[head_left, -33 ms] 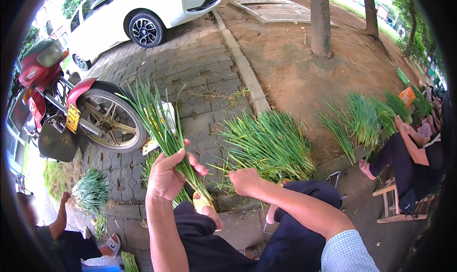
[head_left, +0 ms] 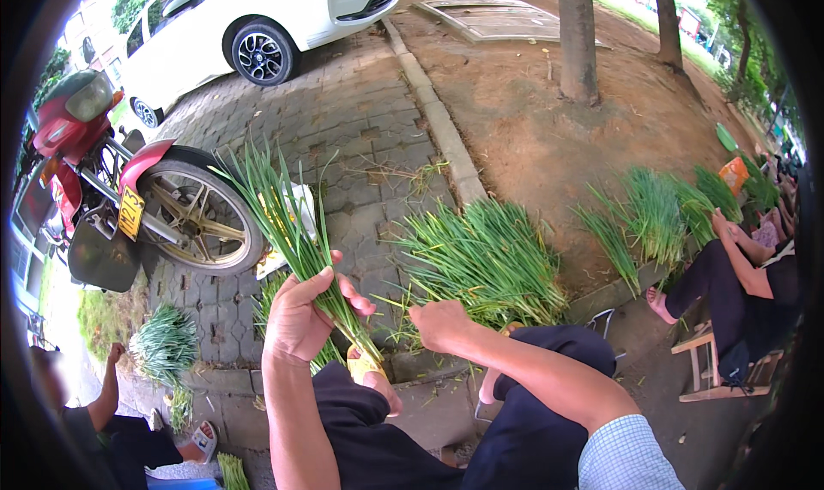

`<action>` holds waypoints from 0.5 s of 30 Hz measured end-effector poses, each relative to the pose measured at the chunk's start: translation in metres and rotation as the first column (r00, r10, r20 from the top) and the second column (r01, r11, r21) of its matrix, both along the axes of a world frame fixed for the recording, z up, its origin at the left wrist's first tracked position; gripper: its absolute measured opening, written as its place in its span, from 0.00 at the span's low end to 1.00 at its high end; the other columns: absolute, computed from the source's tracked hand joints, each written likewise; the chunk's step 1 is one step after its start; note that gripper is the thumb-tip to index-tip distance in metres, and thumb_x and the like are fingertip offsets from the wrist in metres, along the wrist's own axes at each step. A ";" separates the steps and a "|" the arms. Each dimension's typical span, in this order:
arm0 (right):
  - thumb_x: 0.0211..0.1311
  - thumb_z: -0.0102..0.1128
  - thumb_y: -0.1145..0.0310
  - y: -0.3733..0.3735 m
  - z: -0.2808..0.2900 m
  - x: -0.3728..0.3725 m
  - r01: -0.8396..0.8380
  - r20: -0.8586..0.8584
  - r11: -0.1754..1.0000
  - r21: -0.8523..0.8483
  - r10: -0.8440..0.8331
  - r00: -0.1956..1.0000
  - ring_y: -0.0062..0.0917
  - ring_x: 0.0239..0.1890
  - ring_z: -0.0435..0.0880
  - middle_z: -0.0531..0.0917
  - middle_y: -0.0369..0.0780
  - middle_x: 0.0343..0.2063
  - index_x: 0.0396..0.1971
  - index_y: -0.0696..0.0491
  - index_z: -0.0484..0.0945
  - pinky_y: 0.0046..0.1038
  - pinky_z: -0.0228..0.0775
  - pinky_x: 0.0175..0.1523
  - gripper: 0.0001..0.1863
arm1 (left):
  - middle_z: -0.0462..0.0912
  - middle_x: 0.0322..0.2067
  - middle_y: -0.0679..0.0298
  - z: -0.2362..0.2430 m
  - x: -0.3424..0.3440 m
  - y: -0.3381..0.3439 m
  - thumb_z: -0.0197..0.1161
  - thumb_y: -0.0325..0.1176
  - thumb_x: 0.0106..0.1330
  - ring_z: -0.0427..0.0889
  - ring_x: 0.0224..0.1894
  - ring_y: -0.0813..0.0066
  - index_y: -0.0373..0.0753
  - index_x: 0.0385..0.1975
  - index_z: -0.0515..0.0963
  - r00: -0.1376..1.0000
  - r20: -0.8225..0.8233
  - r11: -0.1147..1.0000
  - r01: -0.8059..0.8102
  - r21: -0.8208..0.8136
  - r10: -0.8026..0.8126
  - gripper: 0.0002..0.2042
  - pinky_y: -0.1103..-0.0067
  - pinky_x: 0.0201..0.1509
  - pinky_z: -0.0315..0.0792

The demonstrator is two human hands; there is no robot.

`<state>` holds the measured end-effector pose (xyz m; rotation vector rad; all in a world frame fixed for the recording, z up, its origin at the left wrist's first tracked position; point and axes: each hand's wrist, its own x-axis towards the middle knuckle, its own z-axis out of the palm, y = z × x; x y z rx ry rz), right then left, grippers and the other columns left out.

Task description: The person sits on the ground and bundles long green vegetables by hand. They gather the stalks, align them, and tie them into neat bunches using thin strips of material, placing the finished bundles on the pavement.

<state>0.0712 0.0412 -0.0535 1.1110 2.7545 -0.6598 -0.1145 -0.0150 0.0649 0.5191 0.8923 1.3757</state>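
My left hand (head_left: 311, 311) is closed around a bunch of long green chives (head_left: 283, 202). The leaves fan up and away to the left, and the pale stem ends point down toward my lap. Beside it, my right hand (head_left: 439, 325) is closed with its fingers curled in; whatever is in them, if anything, is hidden. Just beyond that hand, a large heap of chives (head_left: 493, 258) lies on the paving. More chives (head_left: 324, 353) lie low down, partly behind my left hand.
A red motorcycle (head_left: 142, 177) stands at the left, its front wheel near the bunch. A white car (head_left: 318, 14) is parked farther off. Co-workers sit at both sides, near a pile of chives (head_left: 163, 344) and several others (head_left: 657, 220). A wooden stool (head_left: 708, 365) stands at the right.
My right hand has shifted very slightly to the left. The left hand and its bunch of chives stay in place.
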 end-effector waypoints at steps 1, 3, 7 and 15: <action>0.51 0.54 0.75 -0.002 0.005 -0.002 0.051 -0.133 0.998 0.036 -0.046 0.990 0.35 0.34 0.85 0.82 0.46 0.38 0.45 0.57 0.75 0.33 0.77 0.36 0.18 | 0.77 0.25 0.55 0.000 -0.002 0.001 0.50 0.28 0.67 0.81 0.29 0.55 0.34 0.51 0.65 1.000 0.015 1.000 0.014 0.005 -0.014 0.14 0.58 0.41 0.75; 0.53 0.55 0.76 -0.005 0.017 -0.001 0.058 -0.444 0.979 -0.198 -0.142 0.885 0.30 0.34 0.84 0.80 0.45 0.43 0.48 0.58 0.73 0.29 0.77 0.35 0.19 | 0.77 0.25 0.54 -0.001 -0.002 0.004 0.49 0.28 0.67 0.81 0.30 0.55 0.33 0.51 0.65 0.999 0.022 1.000 0.026 0.012 -0.026 0.14 0.60 0.41 0.75; 0.60 0.54 0.74 -0.007 0.050 0.001 -0.286 -0.641 0.622 -0.729 -0.472 0.606 0.17 0.32 0.81 0.80 0.39 0.40 0.52 0.59 0.72 0.21 0.74 0.32 0.19 | 0.78 0.26 0.55 0.000 0.001 0.008 0.50 0.28 0.67 0.81 0.29 0.59 0.33 0.50 0.66 1.000 -0.009 1.000 0.021 0.000 -0.021 0.13 0.65 0.39 0.76; 0.64 0.55 0.70 -0.011 0.061 0.006 -0.376 -0.616 0.508 -0.775 -0.474 0.629 0.13 0.24 0.76 0.79 0.34 0.25 0.45 0.60 0.76 0.18 0.69 0.28 0.13 | 0.78 0.26 0.56 -0.003 0.003 0.011 0.51 0.28 0.67 0.82 0.29 0.60 0.33 0.49 0.67 0.999 -0.027 0.999 0.043 -0.001 -0.043 0.13 0.68 0.38 0.77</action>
